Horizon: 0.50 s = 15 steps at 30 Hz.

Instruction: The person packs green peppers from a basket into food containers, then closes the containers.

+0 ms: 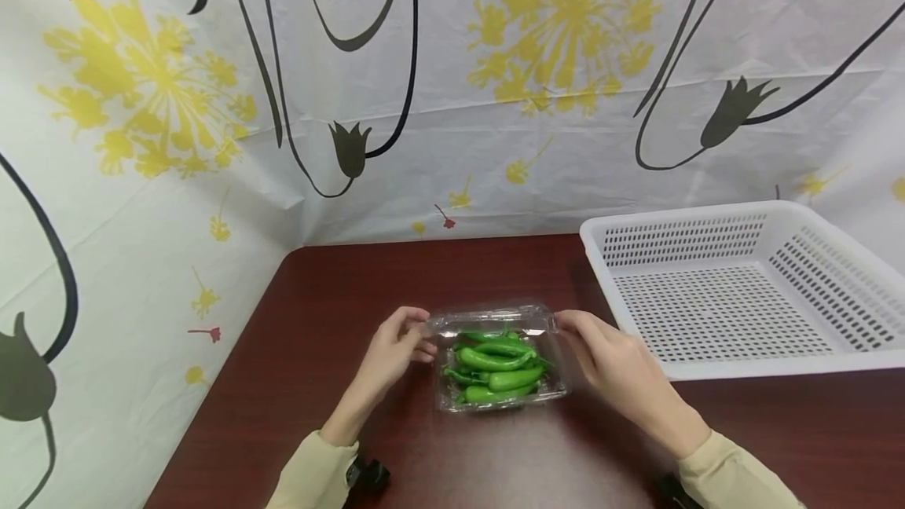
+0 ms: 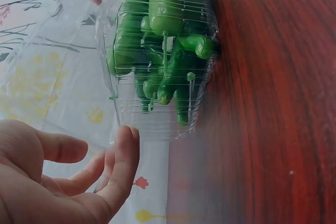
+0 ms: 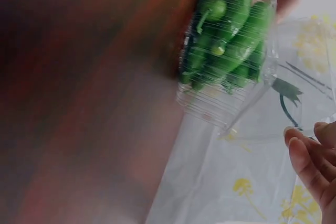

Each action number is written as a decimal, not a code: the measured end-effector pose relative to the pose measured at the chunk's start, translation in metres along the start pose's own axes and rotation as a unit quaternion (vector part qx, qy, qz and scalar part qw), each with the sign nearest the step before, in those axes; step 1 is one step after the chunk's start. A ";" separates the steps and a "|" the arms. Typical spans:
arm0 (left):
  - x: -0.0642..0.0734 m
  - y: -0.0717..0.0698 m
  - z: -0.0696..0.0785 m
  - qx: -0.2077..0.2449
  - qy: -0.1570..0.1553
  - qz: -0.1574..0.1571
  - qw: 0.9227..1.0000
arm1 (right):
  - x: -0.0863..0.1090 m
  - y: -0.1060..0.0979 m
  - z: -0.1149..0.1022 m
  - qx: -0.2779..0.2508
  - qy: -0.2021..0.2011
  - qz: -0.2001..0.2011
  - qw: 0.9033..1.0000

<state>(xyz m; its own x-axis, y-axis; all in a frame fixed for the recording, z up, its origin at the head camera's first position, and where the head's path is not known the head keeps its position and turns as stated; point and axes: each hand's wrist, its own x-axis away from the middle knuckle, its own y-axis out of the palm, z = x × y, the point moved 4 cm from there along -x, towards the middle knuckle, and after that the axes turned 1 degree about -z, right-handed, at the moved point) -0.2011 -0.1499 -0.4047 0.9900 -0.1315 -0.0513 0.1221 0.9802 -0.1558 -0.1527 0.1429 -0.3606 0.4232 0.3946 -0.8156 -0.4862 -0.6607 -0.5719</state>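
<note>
A clear plastic clamshell box [image 1: 452,403] full of green chili peppers [image 1: 498,360] stands on the table, its transparent lid [image 1: 495,320] raised at the back. At the lid's right edge my right hand [image 1: 615,360] pinches the plastic between thumb and fingers; the right wrist view shows those fingertips [image 3: 296,142] on the lid's edge. My left hand [image 1: 392,348] is at the box's left side. In the left wrist view its thumb is apart from the fingers, and one fingertip [image 2: 128,135] is right at the box's rim.
A white perforated plastic basket [image 1: 714,368] stands on the right of the dark red-brown table [image 1: 339,281]. Behind and to the left hangs a white sheet [image 1: 438,140] with yellow and grey flower prints. Pale sleeves [image 1: 314,474] cover both forearms.
</note>
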 end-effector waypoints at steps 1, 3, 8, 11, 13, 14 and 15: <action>0.000 0.000 0.000 0.001 0.001 0.000 1.000 | 0.001 0.000 -0.001 0.000 -0.004 0.003 1.000; 0.001 -0.001 0.000 0.001 0.001 0.001 1.000 | 0.003 0.001 -0.001 -0.001 -0.007 0.004 1.000; 0.001 -0.001 -0.002 0.003 -0.004 0.002 1.000 | 0.006 0.003 -0.003 -0.002 -0.021 0.006 1.000; 0.001 -0.001 -0.003 0.007 -0.009 0.003 1.000 | 0.008 0.003 -0.003 -0.003 -0.030 0.011 0.999; 0.001 -0.001 -0.003 0.010 -0.011 0.005 1.000 | 0.009 0.003 -0.003 -0.005 -0.034 0.012 0.999; 0.002 -0.001 -0.003 0.012 -0.011 0.006 1.000 | 0.010 0.003 -0.003 -0.005 -0.036 0.013 0.999; 0.002 -0.001 -0.003 0.011 -0.010 0.008 1.000 | 0.010 0.003 -0.003 -0.005 -0.038 0.013 0.999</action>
<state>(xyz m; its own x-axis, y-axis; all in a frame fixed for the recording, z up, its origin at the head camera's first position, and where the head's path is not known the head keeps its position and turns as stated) -0.1996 -0.1518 -0.4079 0.9930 -0.1129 -0.0342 0.1074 0.9853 -0.1331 -0.1474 0.1428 -0.3704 0.3510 0.4245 -0.8346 -0.4888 -0.6772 -0.5500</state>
